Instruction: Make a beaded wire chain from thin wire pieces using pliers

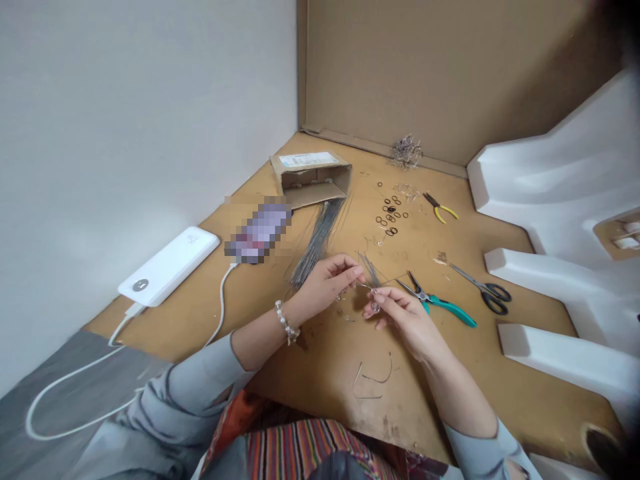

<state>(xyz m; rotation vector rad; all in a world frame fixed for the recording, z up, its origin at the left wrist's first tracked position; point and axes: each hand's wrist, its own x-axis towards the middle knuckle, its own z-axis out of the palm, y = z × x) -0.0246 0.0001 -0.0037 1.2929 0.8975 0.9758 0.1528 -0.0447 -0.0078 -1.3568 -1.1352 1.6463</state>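
Observation:
My left hand pinches one end of a short thin wire between thumb and forefinger. At its other end, my right hand is closed on the same wire, with a small clear or shiny piece by the fingertips that is too small to make out. Behind the hands lies a small bunch of grey wires. A larger bundle of straight wires rests beyond my left hand. Pliers with teal handles lie just right of my right hand. Bent wire pieces sit nearer to me.
Several dark rings are scattered mid-table. An opened cardboard box, a blurred phone and a white power bank with cables stand left. Yellow-handled pliers, scissors and white foam are right; a wire tangle is behind.

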